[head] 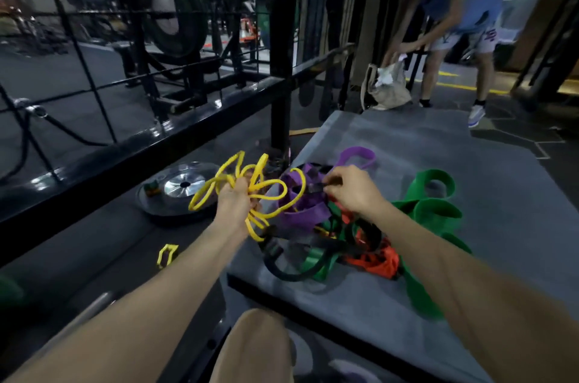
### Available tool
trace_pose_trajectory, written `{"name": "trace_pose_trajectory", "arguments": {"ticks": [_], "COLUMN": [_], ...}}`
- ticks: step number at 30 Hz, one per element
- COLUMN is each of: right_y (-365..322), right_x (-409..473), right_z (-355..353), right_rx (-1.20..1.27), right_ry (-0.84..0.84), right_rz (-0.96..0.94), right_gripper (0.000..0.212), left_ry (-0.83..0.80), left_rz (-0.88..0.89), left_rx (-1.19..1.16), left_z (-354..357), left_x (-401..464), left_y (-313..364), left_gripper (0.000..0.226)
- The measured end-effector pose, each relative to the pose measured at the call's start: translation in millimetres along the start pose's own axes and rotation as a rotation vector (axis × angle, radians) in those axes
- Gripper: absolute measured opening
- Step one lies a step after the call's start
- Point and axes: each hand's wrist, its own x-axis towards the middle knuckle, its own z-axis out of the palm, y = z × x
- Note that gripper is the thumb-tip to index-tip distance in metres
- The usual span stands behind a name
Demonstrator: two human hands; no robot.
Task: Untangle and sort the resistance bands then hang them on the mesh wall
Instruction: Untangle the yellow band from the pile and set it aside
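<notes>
The left hand (pixel 236 204) is curled tight around a bunch of thin yellow rubber resistance bands (pixel 250 191), whose loops fan out above and below the fist; how many separate yellow bands are in the bunch cannot be told. Just to its right, the right hand (pixel 351 191) pinches a narrow black strap (pixel 316 186) between thumb and fingertips, holding it level above the pile. The two hands are near each other but not touching.

Under and between them lies the tangle on a grey padded mat (pixel 470 147). A wide purple flat band (pixel 300 213) sits directly below the right hand's fingers, with one purple loop (pixel 357 155) lying beyond it. An orange-red band (pixel 376 262) is bunched below the right wrist, threaded with a black tube band (pixel 282 270) and a narrower green band (pixel 316 260). A broad green flat band (pixel 432 204) spreads right of the right forearm.

Left of the mat, on the dark floor, lie one small yellow loop (pixel 167 254) and one round metal weight plate (pixel 181 188). The black mesh wall (pixel 94 85) stands beyond on the left. A second person (pixel 463 6) bends over a pale bag (pixel 388 85) past the mat's far edge.
</notes>
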Motion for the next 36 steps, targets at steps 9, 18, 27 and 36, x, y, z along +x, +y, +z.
{"name": "trace_pose_trajectory", "arguments": {"ticks": [9,18,27,36], "right_y": [-2,13,21,20], "right_x": [45,57,60,60], "right_z": [32,56,63,40], "right_rx": [-0.125,-0.047,-0.139,-0.151], "right_ry": [-0.094,-0.144,-0.321,-0.267], "right_rz": [0.084,-0.064,-0.049,-0.025], "right_gripper": [0.035,0.024,0.035,0.043], "left_ry": [0.008,-0.172,-0.389,-0.322], "left_rz": [-0.007,-0.027,-0.232,-0.392], "left_rx": [0.114,0.395,0.542,0.082], "left_z": [4,32,29,33], "left_x": [40,66,74,62], "left_y": [-17,-46,-32,1], "left_gripper": [0.013,0.018,0.022,0.028]}}
